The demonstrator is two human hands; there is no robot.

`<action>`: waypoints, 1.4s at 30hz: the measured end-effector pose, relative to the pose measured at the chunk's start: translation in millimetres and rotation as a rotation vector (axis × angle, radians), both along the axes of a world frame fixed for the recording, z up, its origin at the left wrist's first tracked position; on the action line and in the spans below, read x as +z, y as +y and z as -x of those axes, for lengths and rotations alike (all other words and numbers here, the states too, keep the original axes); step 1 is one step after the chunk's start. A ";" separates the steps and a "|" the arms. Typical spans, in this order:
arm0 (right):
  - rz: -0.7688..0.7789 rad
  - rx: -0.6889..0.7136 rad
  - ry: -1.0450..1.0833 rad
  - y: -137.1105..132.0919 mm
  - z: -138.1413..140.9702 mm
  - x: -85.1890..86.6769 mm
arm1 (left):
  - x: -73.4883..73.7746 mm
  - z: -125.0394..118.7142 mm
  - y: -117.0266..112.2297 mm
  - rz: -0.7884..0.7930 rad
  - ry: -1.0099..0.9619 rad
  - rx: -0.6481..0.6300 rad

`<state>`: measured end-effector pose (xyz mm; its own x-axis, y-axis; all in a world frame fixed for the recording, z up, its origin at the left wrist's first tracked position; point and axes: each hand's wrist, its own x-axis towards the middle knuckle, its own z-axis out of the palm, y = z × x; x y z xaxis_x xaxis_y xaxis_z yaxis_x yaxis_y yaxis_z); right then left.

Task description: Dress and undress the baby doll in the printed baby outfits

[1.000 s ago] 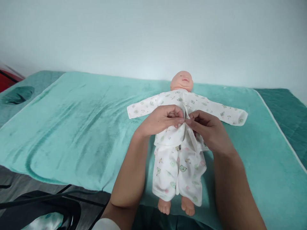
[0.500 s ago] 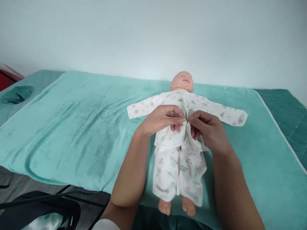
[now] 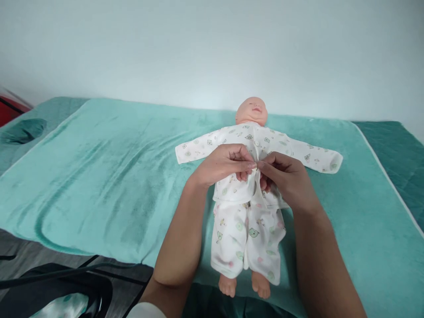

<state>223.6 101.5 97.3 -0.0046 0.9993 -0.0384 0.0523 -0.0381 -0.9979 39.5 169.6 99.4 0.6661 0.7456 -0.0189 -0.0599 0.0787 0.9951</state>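
A baby doll (image 3: 251, 111) lies on its back, head toward the wall, dressed in a white printed shirt (image 3: 232, 191) and matching trousers (image 3: 230, 234). My left hand (image 3: 228, 163) pinches one front edge of the shirt at mid-chest between thumb and fingers. Opposite it, my right hand (image 3: 285, 176) pinches the other front edge, its fingertips meeting the left ones. Whatever fastener lies between the fingertips is hidden. Below the hands the shirt front hangs apart. Both sleeves stretch out sideways, and the doll's bare feet (image 3: 243, 286) show under the trouser legs.
A turquoise plush cover (image 3: 99, 176) spreads over the bed, with a hole (image 3: 23, 131) at its left end. A pale wall (image 3: 198, 53) rises behind. At lower left stand a black bag-like object (image 3: 43, 291) and dark cables or straps on the floor.
My right fingertips have moved slightly left, closing against my left ones, and the two shirt edges are drawn together there. The doll stays in place.
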 end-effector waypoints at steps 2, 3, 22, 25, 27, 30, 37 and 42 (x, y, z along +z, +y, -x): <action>-0.001 0.004 0.006 0.1 -0.5 -0.3 | -0.3 -0.3 0.1 -0.001 -0.002 0.000; -0.001 0.005 0.010 0.1 -0.7 -0.6 | -0.4 -0.5 0.0 -0.002 0.000 0.000; 0.005 -0.001 0.020 0.0 -0.1 -1.9 | -1.5 0.2 0.1 -0.034 0.025 -0.039; 0.001 -0.006 0.033 0.5 -0.6 -3.5 | -0.9 0.1 -0.8 -0.043 0.039 -0.044; -0.002 -0.006 0.040 0.8 -0.9 -4.4 | -1.5 0.4 -0.4 -0.049 0.037 -0.055; 0.000 0.010 0.046 0.7 -1.0 -4.8 | -3.9 1.3 1.8 -0.059 0.013 -0.101; -0.001 0.053 0.054 -0.6 0.3 -3.5 | -5.8 2.1 3.1 -0.091 0.009 -0.157; 0.003 0.061 0.052 -0.9 1.7 -3.6 | -4.1 -1.0 0.2 -0.100 0.042 -0.131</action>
